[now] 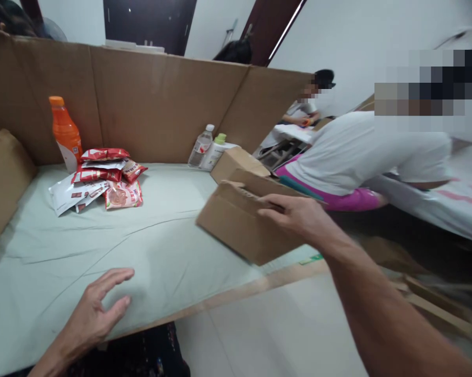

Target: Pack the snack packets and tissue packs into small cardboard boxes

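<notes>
A brown cardboard box (243, 225) sits tilted at the right end of the cloth-covered table. The fingers of my right hand (294, 214) are closed on its upper edge. Near the table's front edge, my left hand (102, 309) hovers with thumb and fingers apart, holding nothing. Behind the box stand a clear plastic bottle (201, 146) with a white cap and a white bottle (215, 153) with a green cap. Farther left, red and white snack packets (102, 173) lie in a pile beside an orange drink bottle (66, 133).
Cardboard panels (141, 99) wall the table's back, and another cardboard piece (0, 183) stands at the left. A person in a white shirt (349, 152) leans close on the right. More cardboard (436, 309) lies low at the right. Another person (304, 107) works farther back.
</notes>
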Demonstrator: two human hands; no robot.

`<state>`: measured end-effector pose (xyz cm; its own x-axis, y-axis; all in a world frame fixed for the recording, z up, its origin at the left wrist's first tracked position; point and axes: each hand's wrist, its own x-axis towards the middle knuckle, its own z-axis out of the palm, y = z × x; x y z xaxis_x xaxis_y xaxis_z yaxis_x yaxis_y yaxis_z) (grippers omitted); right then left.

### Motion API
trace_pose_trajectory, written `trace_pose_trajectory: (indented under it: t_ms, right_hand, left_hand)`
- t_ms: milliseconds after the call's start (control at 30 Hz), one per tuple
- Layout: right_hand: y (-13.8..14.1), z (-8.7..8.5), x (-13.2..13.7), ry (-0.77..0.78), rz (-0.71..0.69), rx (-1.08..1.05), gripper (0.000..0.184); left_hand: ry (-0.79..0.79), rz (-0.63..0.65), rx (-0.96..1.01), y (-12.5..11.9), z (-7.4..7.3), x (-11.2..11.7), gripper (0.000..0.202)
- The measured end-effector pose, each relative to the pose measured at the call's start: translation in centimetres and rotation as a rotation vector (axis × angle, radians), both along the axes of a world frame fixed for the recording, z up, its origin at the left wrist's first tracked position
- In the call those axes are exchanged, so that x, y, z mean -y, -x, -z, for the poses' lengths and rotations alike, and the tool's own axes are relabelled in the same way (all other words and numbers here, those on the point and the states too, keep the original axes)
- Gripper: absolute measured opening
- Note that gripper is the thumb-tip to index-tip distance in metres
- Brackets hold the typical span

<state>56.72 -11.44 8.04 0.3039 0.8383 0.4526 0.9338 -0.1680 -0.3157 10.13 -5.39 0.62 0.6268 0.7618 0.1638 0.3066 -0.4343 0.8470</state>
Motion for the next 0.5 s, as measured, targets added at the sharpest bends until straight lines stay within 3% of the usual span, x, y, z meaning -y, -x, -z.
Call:
trace_pose_trajectory:
  t_ms: [100,200,267,367,500]
  right_hand:
    - [8.7,-1.0,0.7,0.110,-0.281,0.036,0.012]
    - [17.6,-2.8,1.8,0.176,-0.644,0.114,0.025]
    - [21.1,-4.1,2.2,0.279,-0.834,0.074,0.028]
    - [22.1,-5.3,1.1,0.482,-1.036,-0.125,0.024]
    - [20.3,-5.0,-1.7,0.476,-0.941,-0.200,0.030]
  left_hand:
    - [0.001,-0.121,0.015,1.3,0.3,-0.8,0.073]
    - [0.034,-0.173,0.093,2.8,0.4,-1.2,0.119]
    - [0.093,-0.153,0.155,4.0,0.2,-1.1,0.138]
    - [0.220,-0.087,0.205,5.5,-0.1,-0.8,0.142]
    - [0.262,-0.073,0.190,5.8,-0.7,-0.5,0.135]
